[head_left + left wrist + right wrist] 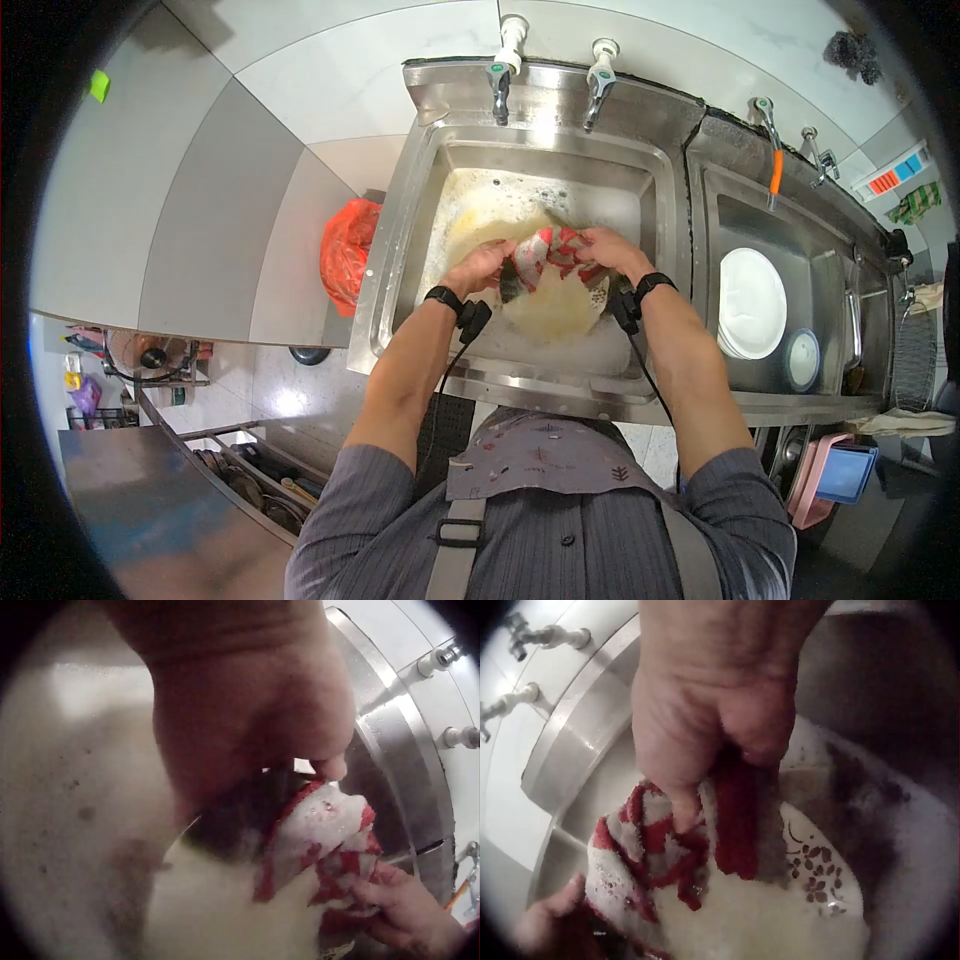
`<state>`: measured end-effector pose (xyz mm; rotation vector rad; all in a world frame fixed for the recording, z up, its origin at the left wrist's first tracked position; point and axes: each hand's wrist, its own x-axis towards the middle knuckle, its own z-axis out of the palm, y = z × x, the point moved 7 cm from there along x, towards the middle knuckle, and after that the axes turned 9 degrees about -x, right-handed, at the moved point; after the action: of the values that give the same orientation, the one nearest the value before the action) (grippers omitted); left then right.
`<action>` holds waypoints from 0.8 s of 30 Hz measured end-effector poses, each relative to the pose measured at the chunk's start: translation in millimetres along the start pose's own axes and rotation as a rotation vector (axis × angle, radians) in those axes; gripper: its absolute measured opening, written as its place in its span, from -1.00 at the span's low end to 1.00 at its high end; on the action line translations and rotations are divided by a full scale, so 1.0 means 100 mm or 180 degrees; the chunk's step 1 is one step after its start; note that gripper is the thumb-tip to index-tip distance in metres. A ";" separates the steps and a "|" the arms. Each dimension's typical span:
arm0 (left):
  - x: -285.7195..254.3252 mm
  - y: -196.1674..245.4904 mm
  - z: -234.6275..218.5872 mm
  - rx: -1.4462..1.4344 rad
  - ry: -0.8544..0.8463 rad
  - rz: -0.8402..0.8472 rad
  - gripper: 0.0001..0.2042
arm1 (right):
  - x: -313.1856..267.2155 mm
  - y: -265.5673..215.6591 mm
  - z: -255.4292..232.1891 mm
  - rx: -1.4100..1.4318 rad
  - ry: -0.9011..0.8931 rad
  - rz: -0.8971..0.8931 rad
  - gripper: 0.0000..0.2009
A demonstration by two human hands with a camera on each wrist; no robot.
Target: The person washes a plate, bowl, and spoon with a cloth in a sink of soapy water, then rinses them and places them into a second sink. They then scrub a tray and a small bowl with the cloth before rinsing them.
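A wet red and grey-white dishcloth point(555, 255), with suds on it, is bunched over the soapy water of the left sink basin point(655, 200). My left hand point(480, 266) grips its left end, the fingers partly hidden under the palm in the left wrist view. At the other end my right hand point(612, 252) holds the cloth, thumb pressed on the folds point(656, 844). Beneath the cloth lies a pale plate point(821, 862) with a brown flower pattern at its rim, partly under cloudy water. A dark patch shows below my left hand.
Two taps point(500, 92) point(598, 85) stand behind the basin. In the right-hand sink are white plates point(752, 300) and a small blue-rimmed bowl point(803, 360). A red plastic bag point(348, 255) sits left of the basin. Cables run from both wrists.
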<state>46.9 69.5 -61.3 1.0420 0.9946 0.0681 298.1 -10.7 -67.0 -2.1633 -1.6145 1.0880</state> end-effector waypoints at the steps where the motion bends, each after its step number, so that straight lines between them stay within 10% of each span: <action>1: -0.01 -0.01 0.05 -0.0293 -0.0298 -0.0181 -0.37 | 0.06 0.08 0.03 0.0151 0.0139 0.0065 -0.69; 6: 0.10 -0.19 0.20 -0.1372 -0.0680 -0.0138 -0.38 | 0.08 0.24 0.10 0.0914 0.0446 0.0458 -0.61; 16: 0.02 -0.17 0.20 -0.1102 -0.0106 0.0071 -0.37 | -0.29 -0.72 0.27 -0.1466 0.1247 -0.0337 -0.56; 24: 0.27 -0.33 0.18 -0.1042 -0.0008 0.0040 -0.32 | -0.16 -0.88 0.58 -0.0279 0.1770 -0.0926 -0.52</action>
<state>62.7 52.4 -101.7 0.7479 0.9377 0.2324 193.6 -6.4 -49.8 -1.9537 -1.6442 0.2966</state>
